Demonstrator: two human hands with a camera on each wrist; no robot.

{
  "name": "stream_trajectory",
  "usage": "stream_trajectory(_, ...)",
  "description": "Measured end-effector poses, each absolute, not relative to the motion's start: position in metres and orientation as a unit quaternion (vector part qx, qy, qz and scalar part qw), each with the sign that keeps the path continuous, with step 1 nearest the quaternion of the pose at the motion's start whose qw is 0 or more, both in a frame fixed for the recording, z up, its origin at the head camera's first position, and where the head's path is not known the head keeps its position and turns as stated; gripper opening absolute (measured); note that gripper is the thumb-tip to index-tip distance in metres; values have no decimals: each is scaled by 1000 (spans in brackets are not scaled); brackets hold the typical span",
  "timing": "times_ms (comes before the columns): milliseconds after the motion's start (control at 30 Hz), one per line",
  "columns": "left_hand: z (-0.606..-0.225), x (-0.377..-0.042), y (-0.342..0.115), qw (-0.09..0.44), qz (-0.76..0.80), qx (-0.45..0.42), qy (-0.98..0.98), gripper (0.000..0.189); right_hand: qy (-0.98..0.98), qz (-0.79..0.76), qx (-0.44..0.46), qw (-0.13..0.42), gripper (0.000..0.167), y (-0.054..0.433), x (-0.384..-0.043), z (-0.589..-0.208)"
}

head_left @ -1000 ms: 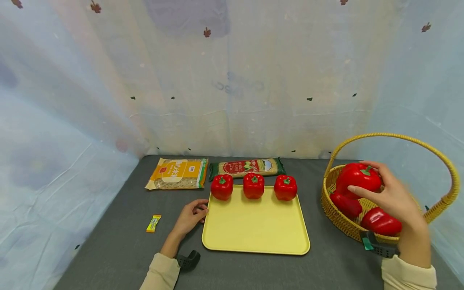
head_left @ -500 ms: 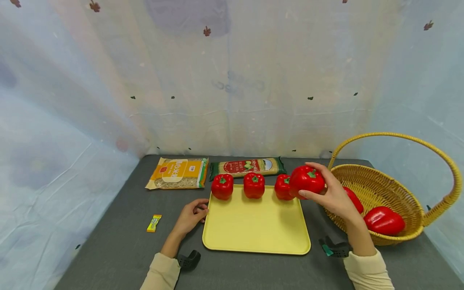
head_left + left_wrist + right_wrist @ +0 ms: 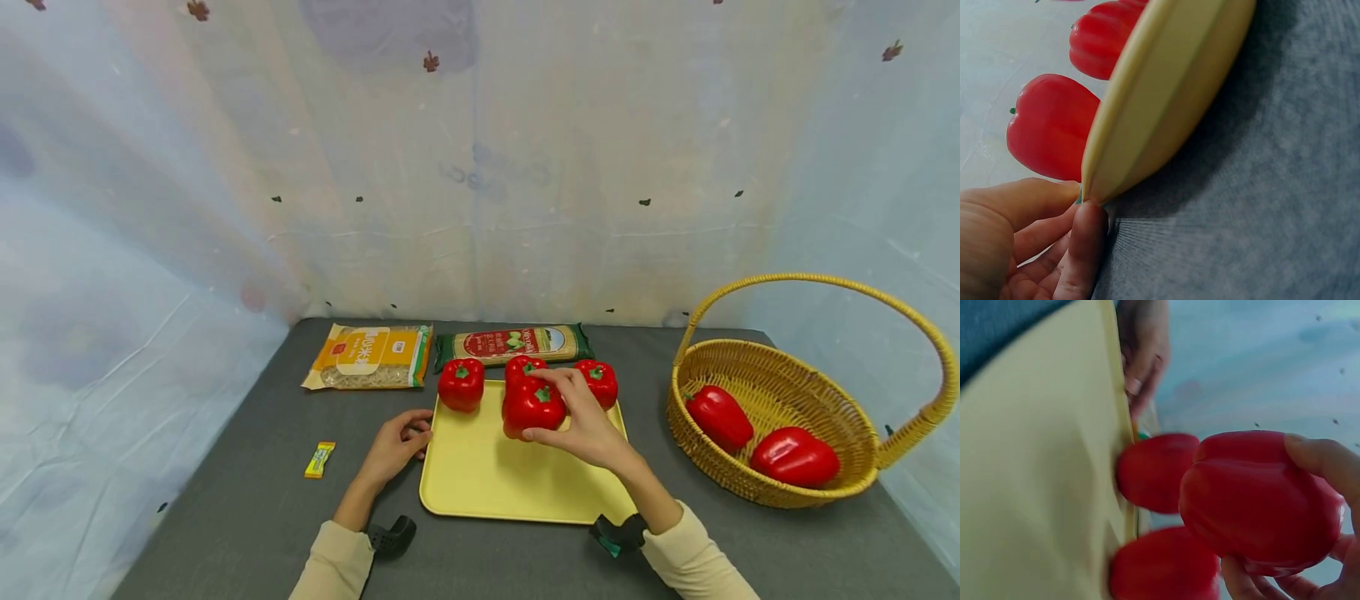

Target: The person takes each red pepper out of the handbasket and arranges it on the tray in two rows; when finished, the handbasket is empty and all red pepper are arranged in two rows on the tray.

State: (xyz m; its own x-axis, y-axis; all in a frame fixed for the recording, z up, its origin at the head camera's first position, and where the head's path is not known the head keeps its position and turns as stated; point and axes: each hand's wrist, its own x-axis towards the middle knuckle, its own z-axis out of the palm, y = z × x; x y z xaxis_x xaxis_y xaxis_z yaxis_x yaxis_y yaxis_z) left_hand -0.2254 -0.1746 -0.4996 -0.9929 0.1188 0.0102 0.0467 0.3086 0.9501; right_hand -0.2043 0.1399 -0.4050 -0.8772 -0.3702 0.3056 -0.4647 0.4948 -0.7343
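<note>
The right hand (image 3: 588, 427) grips a red pepper, the held pepper (image 3: 527, 414), thumb on the near side and fingers on the far side, spread only as wide as the pepper itself. The held pepper sits at the fingertips, to the left of the palm, with its green stem facing up; it is over the back half of the yellow tray (image 3: 480, 479), about midway between the left and right edges. In the right wrist view it is clear of the tray's surface.

Three more peppers line the tray's back edge: the left pepper (image 3: 461, 387) at the back left corner, the middle pepper (image 3: 517, 364) partly hidden behind the held one, and the right pepper (image 3: 597, 385) at the back right corner, just beyond the right hand.

The left hand (image 3: 393, 450) is at the tray's left edge, fingers bent, pinching the rim between thumb and finger; the left pepper is the nearest to it.

Near the table's right edge stands a wicker basket (image 3: 708, 473) with two peppers (image 3: 795, 457) inside. An orange bag (image 3: 382, 358) and a green pack (image 3: 517, 343) lie along the table's back edge, and a small yellow packet (image 3: 319, 460) lies left of the left hand
</note>
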Motion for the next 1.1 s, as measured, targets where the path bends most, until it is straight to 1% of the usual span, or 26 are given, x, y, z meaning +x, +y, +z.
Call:
stream_trajectory(167, -503, -227, -175, 28, 586, 54, 808, 34, -868, 432, 242, 29, 73, 120, -204, -415)
stream_trajectory(300, -502, -226, -174, 25, 584, 50, 810, 35, -875, 416, 247, 25, 73, 110, -206, -422)
stream_trajectory(533, -473, -212, -168, 32, 571, 62, 818, 35, -889, 382, 249, 36, 79, 97, -208, -435)
stream_trajectory(767, -501, -227, -174, 29, 582, 48, 811, 35, -900, 354, 251, 36, 77, 94, -206, -442)
stream_trajectory(967, -500, -226, -173, 25, 581, 52, 812, 34, -891, 359, 278, 6, 81, 100, -204, -436)
stream_trajectory(1100, -499, -226, -174, 31, 584, 42, 810, 34, -877, 375, 299, -12, 79, 103, -203, -433)
